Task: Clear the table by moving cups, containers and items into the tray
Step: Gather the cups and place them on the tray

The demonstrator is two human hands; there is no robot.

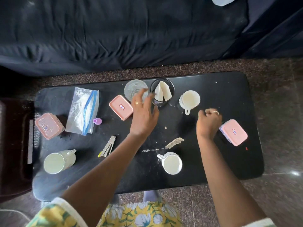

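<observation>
The left hand (144,112) spreads wide toward the glass (133,90), seemingly to lift it off the bench (229,92) (no tray shows); the right hand (209,122) curls, contents unclear.

Soft, even daylight covers the black tabletop (221,89); shadows are faint. A small glare spot shines on the polished floor (295,173) off its near right corner. The left hand (144,112) is motion-blurred at the fingertips (the right hand (209,122) less so). Wide-angle distortion bows the tabletop's edges, and the frame's corners go soft.
</observation>
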